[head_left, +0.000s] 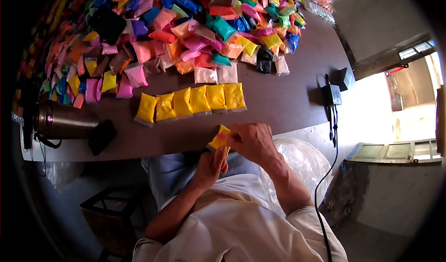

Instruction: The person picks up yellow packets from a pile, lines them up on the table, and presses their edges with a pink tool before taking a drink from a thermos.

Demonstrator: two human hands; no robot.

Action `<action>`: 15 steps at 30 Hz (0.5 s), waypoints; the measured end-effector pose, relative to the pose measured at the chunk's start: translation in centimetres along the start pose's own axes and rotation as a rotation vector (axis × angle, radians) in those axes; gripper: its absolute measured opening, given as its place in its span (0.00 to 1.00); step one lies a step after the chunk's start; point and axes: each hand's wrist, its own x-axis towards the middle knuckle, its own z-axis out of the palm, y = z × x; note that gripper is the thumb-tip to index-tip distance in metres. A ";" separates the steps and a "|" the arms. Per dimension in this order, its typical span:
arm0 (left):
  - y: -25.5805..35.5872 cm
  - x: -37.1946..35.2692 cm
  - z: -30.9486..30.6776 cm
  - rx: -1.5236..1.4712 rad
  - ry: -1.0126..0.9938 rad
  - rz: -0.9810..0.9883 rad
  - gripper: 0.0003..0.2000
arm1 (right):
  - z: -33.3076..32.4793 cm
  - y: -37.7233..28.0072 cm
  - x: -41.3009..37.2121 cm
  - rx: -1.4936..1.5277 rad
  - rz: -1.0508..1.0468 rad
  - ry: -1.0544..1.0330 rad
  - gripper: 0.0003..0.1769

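A small yellow plastic packet [217, 142] is held up at the table's near edge, above my lap. My left hand [212, 167] grips it from below, thumb toward the top. My right hand [253, 140] is closed over its upper right side, fingers pinched together. A small pinkish-red thing [222, 135] shows at those fingertips, against the packet's face; its kind is too small to tell. Just beyond my hands, several yellow packets [200, 99] lie side by side in a row on the brown table [288, 106].
A large heap of coloured packets [186, 39] covers the far side and left. A metal flask [67, 121] lies at the left beside a black object [102, 136]. At the right are a black power adapter [332, 95] and its cable [318, 187]. Clear plastic [302, 162] sits beside my lap.
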 end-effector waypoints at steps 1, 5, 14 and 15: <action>0.1 0.1 0.1 -0.018 0.000 -0.023 0.30 | 0.0 0.4 0.0 -0.021 0.041 0.013 0.13; -0.2 0.3 0.4 -0.029 0.024 -0.001 0.30 | -0.5 1.7 -0.3 -0.095 0.097 0.079 0.13; -1.1 -0.3 0.2 -0.042 0.011 -0.030 0.31 | 0.0 0.9 -1.3 0.107 -0.014 0.038 0.15; -0.9 -0.3 0.2 -0.073 0.002 -0.057 0.31 | 0.0 1.1 -1.1 0.125 0.038 -0.016 0.16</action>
